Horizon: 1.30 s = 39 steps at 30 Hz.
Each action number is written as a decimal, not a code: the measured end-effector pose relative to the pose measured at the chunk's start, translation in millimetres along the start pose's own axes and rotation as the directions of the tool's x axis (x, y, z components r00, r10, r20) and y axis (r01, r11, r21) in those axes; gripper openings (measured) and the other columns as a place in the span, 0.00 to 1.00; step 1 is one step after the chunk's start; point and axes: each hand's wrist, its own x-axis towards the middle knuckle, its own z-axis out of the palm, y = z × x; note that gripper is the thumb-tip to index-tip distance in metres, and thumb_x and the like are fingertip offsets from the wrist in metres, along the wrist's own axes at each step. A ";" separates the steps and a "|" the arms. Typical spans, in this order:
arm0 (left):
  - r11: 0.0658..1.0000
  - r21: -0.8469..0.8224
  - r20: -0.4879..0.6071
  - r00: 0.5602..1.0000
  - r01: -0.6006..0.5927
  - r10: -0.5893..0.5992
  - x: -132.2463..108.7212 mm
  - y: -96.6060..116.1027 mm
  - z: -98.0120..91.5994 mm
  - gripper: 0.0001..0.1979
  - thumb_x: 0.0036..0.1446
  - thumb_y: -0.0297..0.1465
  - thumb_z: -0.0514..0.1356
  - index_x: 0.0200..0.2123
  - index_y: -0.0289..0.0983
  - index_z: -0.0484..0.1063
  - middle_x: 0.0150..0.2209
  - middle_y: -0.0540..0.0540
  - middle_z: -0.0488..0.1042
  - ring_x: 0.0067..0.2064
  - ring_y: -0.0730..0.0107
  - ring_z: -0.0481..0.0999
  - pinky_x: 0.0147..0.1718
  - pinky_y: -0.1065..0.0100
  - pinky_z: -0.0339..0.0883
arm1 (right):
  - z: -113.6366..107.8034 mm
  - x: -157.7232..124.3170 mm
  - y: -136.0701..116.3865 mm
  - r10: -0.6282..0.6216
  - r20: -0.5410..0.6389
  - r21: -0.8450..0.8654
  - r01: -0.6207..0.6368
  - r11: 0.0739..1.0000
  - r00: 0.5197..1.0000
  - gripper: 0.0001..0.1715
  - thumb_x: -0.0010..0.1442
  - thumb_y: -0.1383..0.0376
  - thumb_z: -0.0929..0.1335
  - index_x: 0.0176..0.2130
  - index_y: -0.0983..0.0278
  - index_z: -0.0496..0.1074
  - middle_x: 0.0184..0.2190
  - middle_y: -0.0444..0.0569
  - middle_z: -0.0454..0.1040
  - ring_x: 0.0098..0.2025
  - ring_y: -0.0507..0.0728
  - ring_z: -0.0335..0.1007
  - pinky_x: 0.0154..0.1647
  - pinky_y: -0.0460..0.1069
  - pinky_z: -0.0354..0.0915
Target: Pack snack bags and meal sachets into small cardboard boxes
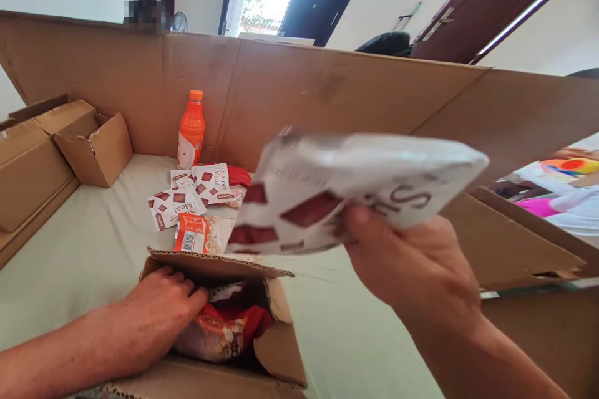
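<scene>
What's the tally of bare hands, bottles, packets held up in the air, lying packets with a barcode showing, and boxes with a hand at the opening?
Hands: 2, left hand and right hand
Bottles: 1, orange bottle
Held-up packets: 1, white packet
Barcode packets: 1, orange-and-white packet
Boxes: 1, open box
Total: 6

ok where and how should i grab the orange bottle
Probably by the shoulder under the cap, from above and in front: the orange bottle stands upright, narrows toward the top, with packets before its base and a cardboard wall behind.
</scene>
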 end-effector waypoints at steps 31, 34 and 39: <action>0.990 -0.140 -0.095 0.995 -0.004 -0.009 -36.2 -1.7 1.7 0.19 0.59 0.19 0.50 0.44 0.38 0.76 0.42 0.43 0.83 0.41 0.53 0.83 0.38 0.58 0.76 | 92.3 -0.8 -62.4 0.211 0.917 -0.347 0.413 0.842 0.340 0.15 0.62 0.74 0.68 0.50 0.71 0.74 0.47 0.58 0.81 0.46 0.64 0.80 0.38 0.52 0.67; 0.987 -0.156 -0.136 0.990 -0.043 0.021 -37.6 -4.5 3.3 0.18 0.59 0.20 0.50 0.43 0.37 0.77 0.42 0.42 0.82 0.40 0.53 0.83 0.36 0.58 0.76 | 104.0 -6.0 -48.7 0.269 0.901 -0.395 0.388 0.833 0.340 0.13 0.66 0.71 0.66 0.48 0.71 0.77 0.44 0.61 0.82 0.44 0.65 0.81 0.38 0.52 0.68; 0.962 -0.273 -0.324 0.944 -0.031 -0.061 -46.0 -5.9 -5.7 0.16 0.64 0.23 0.52 0.44 0.40 0.78 0.39 0.45 0.83 0.40 0.60 0.82 0.39 0.63 0.76 | 112.8 -15.0 -30.3 0.238 0.896 -0.346 0.255 0.903 0.375 0.16 0.68 0.66 0.65 0.47 0.69 0.79 0.41 0.61 0.83 0.44 0.66 0.81 0.42 0.55 0.72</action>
